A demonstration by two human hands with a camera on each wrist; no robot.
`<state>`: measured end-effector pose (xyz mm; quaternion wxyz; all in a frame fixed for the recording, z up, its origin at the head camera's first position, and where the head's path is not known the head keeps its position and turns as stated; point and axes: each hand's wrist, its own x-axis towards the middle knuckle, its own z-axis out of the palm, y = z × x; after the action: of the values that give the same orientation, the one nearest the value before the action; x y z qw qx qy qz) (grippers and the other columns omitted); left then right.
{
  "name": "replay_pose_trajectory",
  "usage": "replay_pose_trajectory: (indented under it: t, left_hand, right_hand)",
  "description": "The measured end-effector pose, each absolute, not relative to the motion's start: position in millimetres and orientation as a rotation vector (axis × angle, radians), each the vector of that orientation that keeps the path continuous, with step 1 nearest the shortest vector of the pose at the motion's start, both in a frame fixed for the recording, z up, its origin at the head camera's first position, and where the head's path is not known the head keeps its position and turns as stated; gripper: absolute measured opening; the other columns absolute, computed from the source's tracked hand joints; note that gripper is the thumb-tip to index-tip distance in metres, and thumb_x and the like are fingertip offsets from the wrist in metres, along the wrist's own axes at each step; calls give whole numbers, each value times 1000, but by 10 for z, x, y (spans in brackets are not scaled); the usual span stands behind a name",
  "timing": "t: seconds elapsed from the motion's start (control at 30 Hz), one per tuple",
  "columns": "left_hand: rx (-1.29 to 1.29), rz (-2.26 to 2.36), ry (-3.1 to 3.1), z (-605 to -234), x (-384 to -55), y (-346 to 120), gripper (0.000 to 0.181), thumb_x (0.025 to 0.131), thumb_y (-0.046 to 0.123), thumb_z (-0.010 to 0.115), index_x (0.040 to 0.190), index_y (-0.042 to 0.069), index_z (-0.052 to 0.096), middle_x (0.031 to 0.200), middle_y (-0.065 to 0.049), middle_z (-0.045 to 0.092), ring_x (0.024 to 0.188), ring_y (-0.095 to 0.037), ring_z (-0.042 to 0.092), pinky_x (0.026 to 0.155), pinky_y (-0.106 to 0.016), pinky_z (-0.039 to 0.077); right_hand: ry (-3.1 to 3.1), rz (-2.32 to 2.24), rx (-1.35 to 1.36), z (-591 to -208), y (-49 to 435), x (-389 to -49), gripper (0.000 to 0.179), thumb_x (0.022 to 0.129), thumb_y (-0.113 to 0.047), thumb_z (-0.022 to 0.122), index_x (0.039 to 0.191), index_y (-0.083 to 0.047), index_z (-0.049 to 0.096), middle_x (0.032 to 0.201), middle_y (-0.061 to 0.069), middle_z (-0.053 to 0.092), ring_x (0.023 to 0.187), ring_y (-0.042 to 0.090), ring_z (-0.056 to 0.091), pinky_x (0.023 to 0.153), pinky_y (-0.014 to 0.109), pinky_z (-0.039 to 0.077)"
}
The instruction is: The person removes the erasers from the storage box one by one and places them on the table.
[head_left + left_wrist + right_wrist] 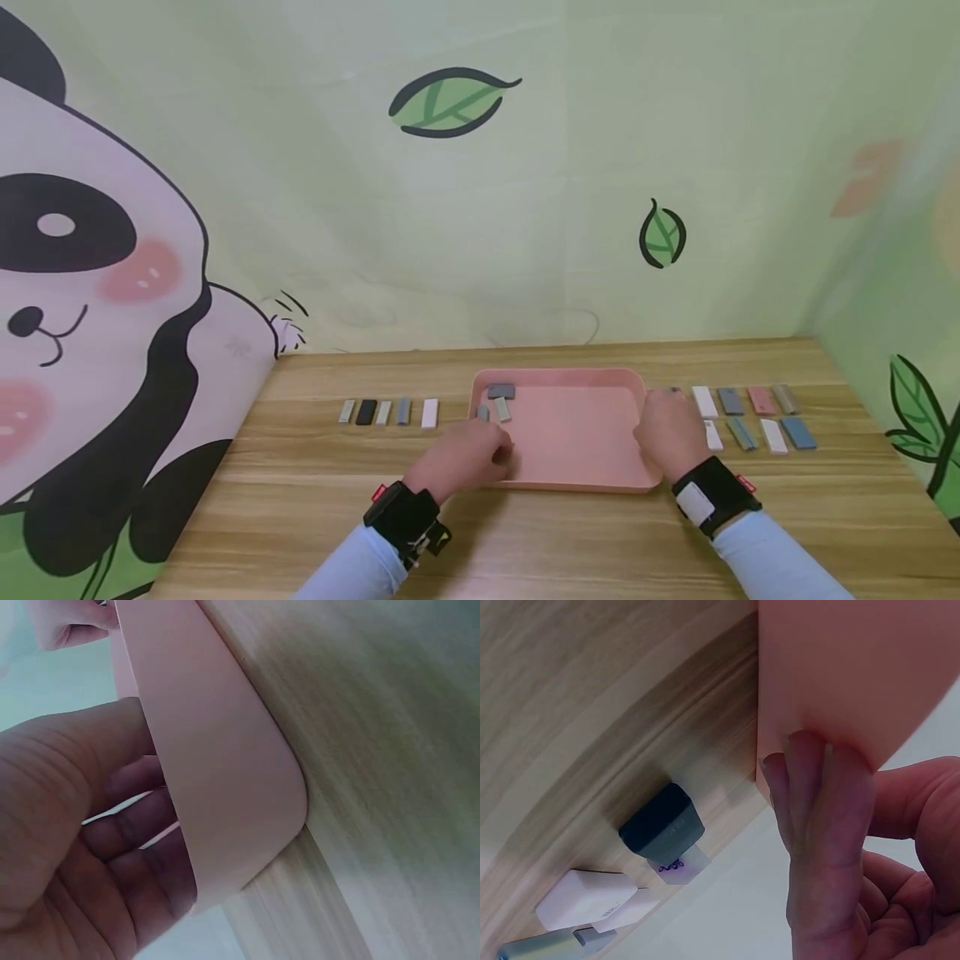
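Note:
A shallow pink tray [570,433] lies on the wooden table. My right hand [672,429] grips its right side; in the right wrist view the fingers [814,795] press the outer wall and the thumb is on the inner side. My left hand [465,457] reaches over the tray's front left corner. Its fingers [127,825] dip behind the tray wall [225,750], which hides their tips, so I cannot tell whether they hold anything. By that hand, inside the tray, lie a dark grey block [501,390], a pale stick [502,408] and a grey piece [482,412].
Left of the tray stands a row of small flat pieces, including a black one [366,412] and a white one [430,413]. To the right lie two rows, with a pink piece [761,400] and a blue one [800,432]. A printed cloth [525,250] hangs behind the table.

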<state>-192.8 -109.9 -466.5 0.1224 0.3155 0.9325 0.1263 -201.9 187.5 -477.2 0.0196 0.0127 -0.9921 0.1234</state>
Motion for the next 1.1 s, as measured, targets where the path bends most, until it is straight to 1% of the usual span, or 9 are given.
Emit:
replay_pose_trajectory:
  t: [0.1, 0.17, 0.23, 0.33, 0.47, 0.6, 0.77, 0.9, 1.1]
  left_hand:
    - [908, 546, 2695, -4669, -1919, -1133, 7, 85, 21, 65, 80, 20, 61, 64, 8, 44, 57, -7, 42, 53, -22, 34]
    - [892, 670, 2690, -4666, -1916, -1170, 3, 85, 20, 64, 87, 17, 64, 72, 9, 50, 64, -7, 47, 58, -22, 39]
    - [875, 782, 2700, -4653, -1908, -1218, 9, 86, 20, 63, 94, 15, 65, 79, 8, 54, 70, -8, 49, 63, -23, 42]
    - [840, 909, 2738, -4619, -1898, -1297, 15, 88, 23, 62, 100, 14, 64, 88, 8, 56, 78, -8, 52, 70, -23, 44]
    - [765, 1027, 2832, -4563, -1900, -1419, 15, 88, 24, 63, 100, 15, 64, 91, 8, 58, 81, -6, 54, 70, -21, 45]
    - [645, 1145, 2976, -4503, -1911, -1547, 17, 85, 18, 64, 102, 12, 65, 92, 6, 59, 82, -7, 55, 68, -19, 46]
    - [455, 1301, 3111, -4466, -1900, -1711, 22, 85, 18, 65, 106, 12, 65, 94, 5, 60, 83, -8, 56, 68, -20, 47]
    - [303, 1284, 3221, -4484, -1871, -1824, 23, 84, 20, 66, 105, 11, 66, 91, 4, 61, 82, -8, 57, 65, -21, 47]
    - [126, 1168, 3237, -4583, -1820, -1925, 20, 83, 18, 66, 99, 7, 66, 81, 3, 61, 73, -9, 57, 60, -23, 46]
  right_hand:
    - [-3077, 392, 39, -4780, 1871, -2013, 21, 77, -15, 66, 77, 5, 58, 68, 12, 52, 66, 26, 52, 59, 42, 46]
    - [-3080, 394, 37, -4778, 1868, -2010, 21, 77, -15, 66, 78, 5, 58, 68, 12, 52, 66, 26, 52, 59, 42, 46]
    - [-3090, 396, 32, -4773, 1863, -2005, 21, 78, -15, 66, 78, 5, 58, 69, 12, 51, 66, 26, 51, 59, 42, 46]
    - [-3100, 388, 23, -4765, 1860, -1999, 21, 78, -15, 65, 78, 5, 58, 69, 12, 51, 66, 26, 51, 60, 42, 46]
    - [-3102, 390, 17, -4767, 1861, -1996, 21, 78, -15, 65, 77, 5, 57, 69, 12, 51, 66, 26, 51, 60, 42, 46]
    - [-3102, 402, 12, -4784, 1863, -1998, 20, 78, -14, 64, 77, 5, 57, 68, 13, 50, 65, 25, 51, 59, 42, 46]
    - [-3114, 399, 5, -4781, 1856, -2001, 22, 79, -15, 65, 78, 6, 58, 69, 12, 50, 65, 25, 51, 59, 41, 46]
    - [-3099, 392, 30, -4764, 1855, -2001, 21, 79, -14, 64, 76, 5, 58, 68, 12, 51, 65, 25, 51, 59, 41, 46]
    - [-3093, 383, 40, -4761, 1860, -2011, 21, 79, -14, 64, 76, 5, 58, 68, 12, 51, 66, 25, 51, 60, 42, 46]
